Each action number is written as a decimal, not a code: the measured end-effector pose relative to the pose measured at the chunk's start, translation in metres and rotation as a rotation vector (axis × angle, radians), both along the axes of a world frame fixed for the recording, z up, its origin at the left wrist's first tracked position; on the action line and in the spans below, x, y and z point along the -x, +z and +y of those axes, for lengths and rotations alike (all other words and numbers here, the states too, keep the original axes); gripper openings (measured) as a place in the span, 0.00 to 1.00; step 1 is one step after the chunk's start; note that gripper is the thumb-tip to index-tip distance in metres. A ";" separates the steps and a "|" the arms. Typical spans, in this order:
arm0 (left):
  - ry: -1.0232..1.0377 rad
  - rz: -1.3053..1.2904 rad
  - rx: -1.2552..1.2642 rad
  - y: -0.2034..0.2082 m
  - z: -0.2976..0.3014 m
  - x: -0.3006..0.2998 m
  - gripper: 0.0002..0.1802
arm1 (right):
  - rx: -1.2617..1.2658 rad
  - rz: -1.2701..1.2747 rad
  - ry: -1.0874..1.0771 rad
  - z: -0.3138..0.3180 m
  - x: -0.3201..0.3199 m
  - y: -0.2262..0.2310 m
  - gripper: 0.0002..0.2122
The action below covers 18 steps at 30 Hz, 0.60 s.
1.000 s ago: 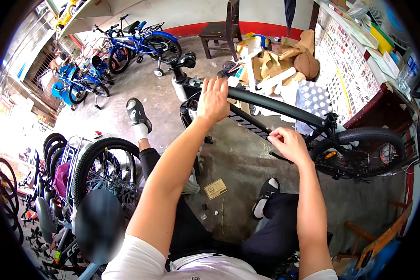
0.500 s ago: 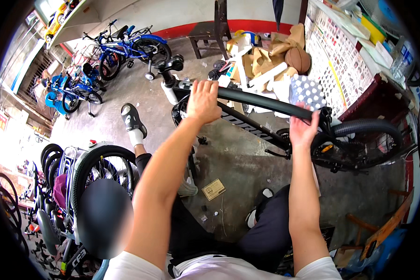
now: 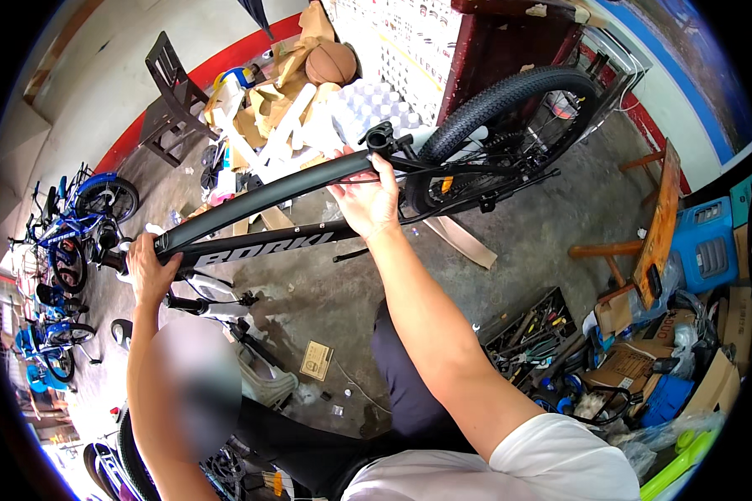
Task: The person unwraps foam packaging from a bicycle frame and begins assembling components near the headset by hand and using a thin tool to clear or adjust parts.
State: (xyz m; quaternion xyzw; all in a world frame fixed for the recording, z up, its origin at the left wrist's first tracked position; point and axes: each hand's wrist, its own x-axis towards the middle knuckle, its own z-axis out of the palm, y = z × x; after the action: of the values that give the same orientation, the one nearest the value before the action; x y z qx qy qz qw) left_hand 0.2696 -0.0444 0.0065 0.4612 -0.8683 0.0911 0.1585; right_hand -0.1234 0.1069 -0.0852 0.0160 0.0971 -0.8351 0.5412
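A black bicycle frame [image 3: 267, 246] with pale lettering spans the view, tilted, its rear wheel [image 3: 510, 113] at the upper right. My left hand [image 3: 149, 269] is closed round the front end of the frame, by the head tube. Farther right, my right hand [image 3: 368, 196] grips the top tube [image 3: 267, 190] close to the seat clamp [image 3: 380, 135], its thumb lying up along the side. White and black fork legs [image 3: 213, 307] slant down below the left end. A crank arm [image 3: 351, 255] sticks out under the frame.
Blue children's bicycles [image 3: 67, 225] stand at the left. Cardboard, a basketball [image 3: 330, 63] and a dark chair [image 3: 171, 100] lie beyond. At the right are a wooden bench [image 3: 656, 225], a blue box [image 3: 706, 246] and a tool tray [image 3: 530, 338]. A blurred person [image 3: 194, 384] is beside my left arm.
The view has swung to the right. The bicycle now slopes up to the right, with its rear wheel higher in view. Both hands still hold the frame, the left nearer its front end.
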 end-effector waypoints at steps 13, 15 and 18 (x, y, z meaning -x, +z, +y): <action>0.031 -0.008 0.058 0.000 -0.005 -0.012 0.26 | -0.605 1.275 0.030 0.063 0.046 -0.009 0.34; 0.032 -0.003 0.048 0.000 -0.005 -0.005 0.26 | -0.472 1.308 0.076 0.057 0.048 -0.023 0.43; 0.016 0.008 0.065 -0.007 -0.009 -0.002 0.25 | -0.772 1.595 0.010 0.029 0.060 -0.054 0.36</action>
State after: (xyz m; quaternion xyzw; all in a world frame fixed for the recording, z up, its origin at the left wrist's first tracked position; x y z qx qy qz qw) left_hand 0.2720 -0.0530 0.0000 0.4631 -0.8605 0.1187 0.1761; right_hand -0.1837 0.1362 -0.1388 -0.3897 0.7207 -0.5042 0.2729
